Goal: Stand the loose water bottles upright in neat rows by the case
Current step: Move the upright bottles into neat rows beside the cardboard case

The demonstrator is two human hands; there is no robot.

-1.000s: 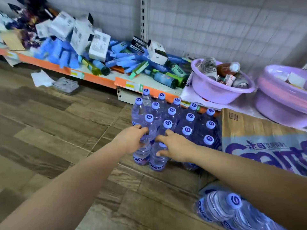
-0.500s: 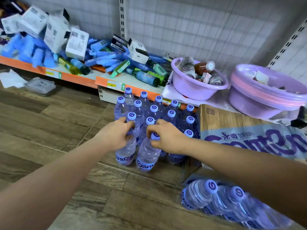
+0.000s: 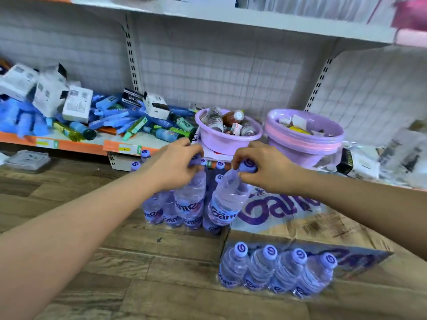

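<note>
Because each bottle is pinched at its cap, the left hand [image 3: 172,163] closes on one bottle [image 3: 190,199] and the right hand [image 3: 263,167] on a tilted bottle [image 3: 227,199], over the upright rows [image 3: 161,211] on the floor [image 3: 115,262] beside the case [image 3: 300,218], likely for easy placing.

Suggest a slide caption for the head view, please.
Left hand and right hand each grip a water bottle by the cap beside the cardboard case.
</note>
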